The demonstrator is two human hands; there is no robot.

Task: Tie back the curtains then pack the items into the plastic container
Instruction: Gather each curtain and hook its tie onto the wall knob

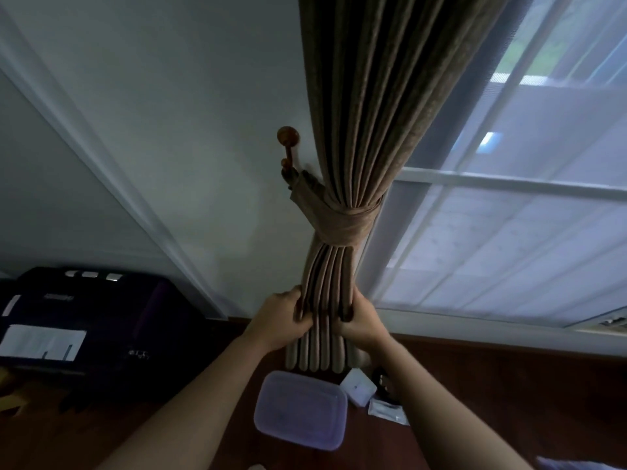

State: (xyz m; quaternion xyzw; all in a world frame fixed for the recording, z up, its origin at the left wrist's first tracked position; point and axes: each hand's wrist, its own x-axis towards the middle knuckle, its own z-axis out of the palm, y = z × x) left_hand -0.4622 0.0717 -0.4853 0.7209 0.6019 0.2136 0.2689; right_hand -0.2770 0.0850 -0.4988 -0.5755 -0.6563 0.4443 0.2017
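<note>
Head view has both of my hands clamped on the curtain [369,96], one at each side of its gathered pleats. The left hand [283,318] curls round the outer folds and the right hand [359,322] pinches the opposite edge. I judge the cloth heavy yet soft: thick rolled pleats that bunch easily and would slide through a loose hold, so gripping the whole bundle suits it best.

Just above my grip the tieback band [342,225] wraps the bundle, its end running up to the wooden hook [288,135] on the wall. Beyond my right hand is the window [509,249].

Below my grip, on the floor [509,385], lies the plastic container [300,410], lid on. It looks light and rigid, easiest taken by its rim. A white box [358,386] and a flat packet [388,410] lie just beside it, under my right forearm. A dark case [84,320] sits well off past my left hand, out of the way.
</note>
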